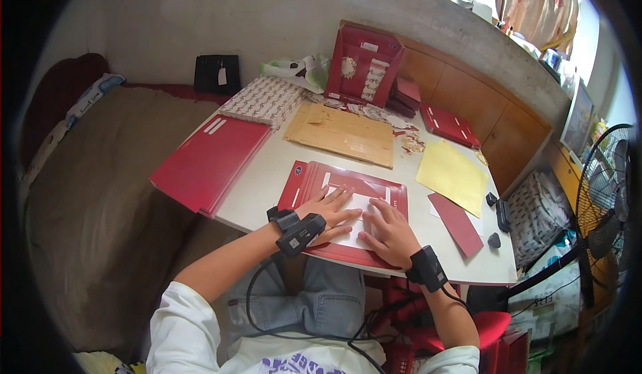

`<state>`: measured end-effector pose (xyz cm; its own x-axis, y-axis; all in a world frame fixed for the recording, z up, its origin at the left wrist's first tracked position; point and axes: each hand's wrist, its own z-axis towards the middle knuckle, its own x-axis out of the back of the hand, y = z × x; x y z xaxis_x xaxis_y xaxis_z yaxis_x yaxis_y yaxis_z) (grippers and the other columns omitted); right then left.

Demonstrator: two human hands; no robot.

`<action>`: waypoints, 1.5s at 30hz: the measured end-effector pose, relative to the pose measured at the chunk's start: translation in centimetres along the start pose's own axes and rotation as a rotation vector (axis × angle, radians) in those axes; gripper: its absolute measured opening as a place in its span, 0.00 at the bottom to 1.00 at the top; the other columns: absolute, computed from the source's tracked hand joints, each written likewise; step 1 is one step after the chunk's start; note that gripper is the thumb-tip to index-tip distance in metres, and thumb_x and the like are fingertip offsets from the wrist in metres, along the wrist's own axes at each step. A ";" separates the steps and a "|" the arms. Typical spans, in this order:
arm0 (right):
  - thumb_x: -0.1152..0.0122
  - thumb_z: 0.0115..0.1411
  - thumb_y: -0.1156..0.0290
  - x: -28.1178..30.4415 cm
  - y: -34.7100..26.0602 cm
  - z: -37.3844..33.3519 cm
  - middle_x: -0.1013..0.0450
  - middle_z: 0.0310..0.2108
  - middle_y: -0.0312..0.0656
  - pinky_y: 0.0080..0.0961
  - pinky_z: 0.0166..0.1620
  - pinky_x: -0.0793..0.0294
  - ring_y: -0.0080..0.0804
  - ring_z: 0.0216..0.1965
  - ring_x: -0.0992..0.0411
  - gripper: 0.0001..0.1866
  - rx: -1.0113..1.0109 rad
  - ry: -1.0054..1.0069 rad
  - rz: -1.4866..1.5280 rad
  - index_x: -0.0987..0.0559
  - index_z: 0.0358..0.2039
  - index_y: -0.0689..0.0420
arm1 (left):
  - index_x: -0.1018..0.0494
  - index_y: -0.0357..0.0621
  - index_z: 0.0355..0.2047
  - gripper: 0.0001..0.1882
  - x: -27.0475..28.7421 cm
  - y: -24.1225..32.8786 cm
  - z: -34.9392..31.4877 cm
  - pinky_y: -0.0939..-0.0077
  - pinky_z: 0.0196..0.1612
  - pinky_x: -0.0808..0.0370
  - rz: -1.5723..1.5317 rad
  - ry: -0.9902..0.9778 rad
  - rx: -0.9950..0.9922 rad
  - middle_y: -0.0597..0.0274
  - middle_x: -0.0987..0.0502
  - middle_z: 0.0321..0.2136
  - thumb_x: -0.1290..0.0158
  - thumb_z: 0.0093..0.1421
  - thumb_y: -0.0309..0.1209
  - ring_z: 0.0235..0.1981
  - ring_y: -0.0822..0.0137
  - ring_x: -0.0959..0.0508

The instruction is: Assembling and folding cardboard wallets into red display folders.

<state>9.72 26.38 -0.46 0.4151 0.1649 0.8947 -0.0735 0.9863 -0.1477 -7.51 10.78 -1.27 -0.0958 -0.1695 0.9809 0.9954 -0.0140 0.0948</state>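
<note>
On the white table, right in front of me, lies a flat red cardboard piece (292, 188) with white marks and a fold along its left part. A white sheet (356, 201) rests on its middle, partly covered by my hands. My left hand (330, 209) is spread flat over the sheet's left side. From the right, my right hand (388, 232) touches the sheet with its fingers apart, thumb toward the left hand. Neither hand grips anything. Both wrists carry black strapped devices.
Around the table (251, 203) lie a red folder stack (217, 156), a patterned box (265, 100), tan boards (341, 133), a yellow sheet (453, 173), a dark red strip (456, 225) and small black objects (501, 213). An upright red box (364, 66) stands behind paper scraps. A fan (605, 200) is at right.
</note>
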 end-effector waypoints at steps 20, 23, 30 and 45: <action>0.47 0.60 0.59 -0.6 1.1 0.9 0.39 0.58 0.50 0.41 0.60 0.44 0.47 0.61 0.41 0.29 -0.120 -0.055 0.005 0.36 0.58 0.60 | 0.38 0.40 0.57 0.29 -0.6 -1.5 1.8 0.50 0.61 0.41 -0.036 0.208 -0.039 0.44 0.34 0.54 0.46 0.57 0.36 0.57 0.48 0.34; 0.47 0.61 0.61 -1.0 1.4 1.0 0.36 0.54 0.48 0.40 0.57 0.42 0.45 0.57 0.38 0.25 -0.121 -0.017 0.032 0.33 0.55 0.60 | 0.33 0.40 0.52 0.26 -0.4 -1.3 2.2 0.55 0.57 0.36 -0.075 0.251 -0.067 0.46 0.31 0.50 0.43 0.54 0.33 0.53 0.48 0.31; 0.43 0.58 0.65 -0.4 0.7 1.2 0.30 0.41 0.41 0.37 0.50 0.38 0.40 0.46 0.32 0.14 -0.011 0.079 -0.063 0.25 0.43 0.56 | 0.26 0.42 0.40 0.16 -0.9 -0.2 1.7 0.65 0.43 0.26 -0.039 0.455 -0.106 0.58 0.25 0.35 0.40 0.50 0.29 0.39 0.56 0.24; 0.44 0.48 0.69 0.2 0.3 1.0 0.33 0.28 0.35 0.24 0.36 0.31 0.30 0.33 0.31 0.03 0.305 0.177 -0.335 0.24 0.24 0.53 | 0.30 0.43 0.23 0.04 -0.2 1.3 1.3 0.71 0.30 0.26 0.208 0.550 -0.306 0.62 0.31 0.25 0.47 0.48 0.29 0.28 0.63 0.27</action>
<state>8.83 26.72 0.09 0.6072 -0.1372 0.7827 -0.1610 0.9433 0.2902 -6.15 12.05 -1.13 0.0332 -0.6764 0.7358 0.9566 -0.1918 -0.2195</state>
